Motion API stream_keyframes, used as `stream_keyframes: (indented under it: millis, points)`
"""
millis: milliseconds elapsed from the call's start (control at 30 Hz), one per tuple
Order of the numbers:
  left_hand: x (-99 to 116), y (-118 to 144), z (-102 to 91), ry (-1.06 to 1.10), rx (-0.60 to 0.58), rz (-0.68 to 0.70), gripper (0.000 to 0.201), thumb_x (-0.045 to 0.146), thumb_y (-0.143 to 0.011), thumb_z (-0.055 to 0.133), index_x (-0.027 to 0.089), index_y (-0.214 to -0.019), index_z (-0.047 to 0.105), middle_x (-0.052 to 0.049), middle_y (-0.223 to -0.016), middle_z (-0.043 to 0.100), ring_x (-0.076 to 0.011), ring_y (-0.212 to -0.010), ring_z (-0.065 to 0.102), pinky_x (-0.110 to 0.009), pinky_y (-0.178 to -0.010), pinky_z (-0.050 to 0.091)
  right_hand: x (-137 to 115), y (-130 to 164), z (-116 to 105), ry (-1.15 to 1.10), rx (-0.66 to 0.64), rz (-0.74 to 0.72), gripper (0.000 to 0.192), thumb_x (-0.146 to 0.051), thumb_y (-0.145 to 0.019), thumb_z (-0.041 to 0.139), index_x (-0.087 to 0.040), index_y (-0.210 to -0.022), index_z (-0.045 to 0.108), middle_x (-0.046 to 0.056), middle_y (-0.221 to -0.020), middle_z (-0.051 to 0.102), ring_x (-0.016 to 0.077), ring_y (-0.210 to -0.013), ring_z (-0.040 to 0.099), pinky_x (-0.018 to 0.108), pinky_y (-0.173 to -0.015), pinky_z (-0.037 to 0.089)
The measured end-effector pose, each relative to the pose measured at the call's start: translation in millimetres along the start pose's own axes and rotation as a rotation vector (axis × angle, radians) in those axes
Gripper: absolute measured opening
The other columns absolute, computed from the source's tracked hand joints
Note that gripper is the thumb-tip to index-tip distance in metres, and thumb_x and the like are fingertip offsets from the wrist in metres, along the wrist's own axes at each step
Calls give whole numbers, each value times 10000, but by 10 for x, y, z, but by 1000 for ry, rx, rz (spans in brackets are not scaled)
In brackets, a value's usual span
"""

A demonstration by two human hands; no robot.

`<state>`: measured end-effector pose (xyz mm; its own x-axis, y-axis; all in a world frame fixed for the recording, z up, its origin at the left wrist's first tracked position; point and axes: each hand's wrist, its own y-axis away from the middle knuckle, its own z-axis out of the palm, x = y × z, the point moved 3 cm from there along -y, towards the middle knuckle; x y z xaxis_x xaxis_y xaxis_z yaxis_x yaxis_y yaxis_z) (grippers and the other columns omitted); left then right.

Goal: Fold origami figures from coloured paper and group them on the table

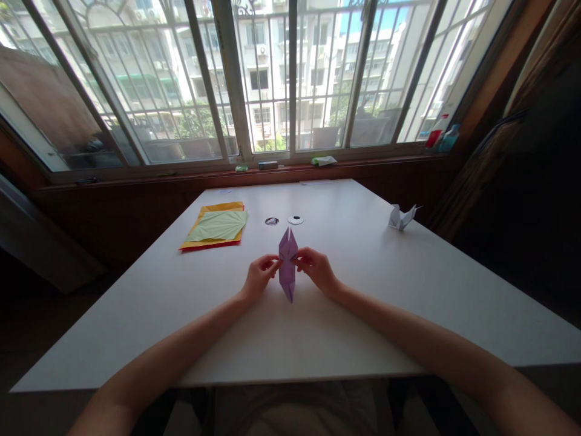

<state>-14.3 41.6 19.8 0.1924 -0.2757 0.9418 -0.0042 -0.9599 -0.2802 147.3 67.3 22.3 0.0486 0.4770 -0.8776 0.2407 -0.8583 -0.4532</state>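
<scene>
The slender purple folded-paper form (287, 270) looks matt and crisply creased; the pale green square paper sheet (218, 225) is matt and crease-lined; the white angular folded-paper figure (400, 218) looks matt too. The broad white tabletop (336, 339) is smooth with a soft sheen, and the long brown ledge (204, 175) looks like wood

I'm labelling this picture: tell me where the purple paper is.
In the head view, the purple paper is near the centre, held between the left hand and right hand over the white table, just this side of two discs.
</scene>
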Motion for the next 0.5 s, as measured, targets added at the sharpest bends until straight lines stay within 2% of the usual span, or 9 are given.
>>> stream_keyframes:
  millis: [100, 233, 367, 500]
  points:
    - [-1, 12, 20, 95, -9, -21, 293, 385, -697, 595, 140, -856, 602, 2, -557, 592, -116, -515, 549, -219, -469, 396, -69, 49, 20, 19, -3, -49, 136, -299, -726, 586, -182, -796, 585, -1, -627, 628, 136, -562, 601, 268, -544, 494]
    - [37, 19, 31, 132, 20, 8, 268, 350, -682, 620, 134, -839, 603, -48, -739, 648, -151, -693, 604, -249, -592, 457, -192, 70, 12, 73, 11, -190, 129, -287, -749, 571, -182, -822, 588, 35, -793, 644, 151, -737, 616, 296, -685, 505]
    - [98, 37, 41, 123, 21, 73, 213, 329, -690, 614, 140, -788, 603, -47, -809, 637, -143, -740, 594, -255, -657, 468, -276, 65, -1, 153, 6, -310, 114, -288, -752, 572, -188, -802, 598, 55, -903, 615, 163, -849, 582, 322, -772, 480]
    - [101, 56, 51, 155, 33, 69, 211, 321, -682, 625, 151, -776, 542, -20, -740, 618, -143, -727, 597, -266, -665, 479, -257, 62, -6, 164, 35, -268, 130, -317, -732, 590, -198, -784, 593, 58, -910, 573, 160, -801, 579, 312, -726, 495]
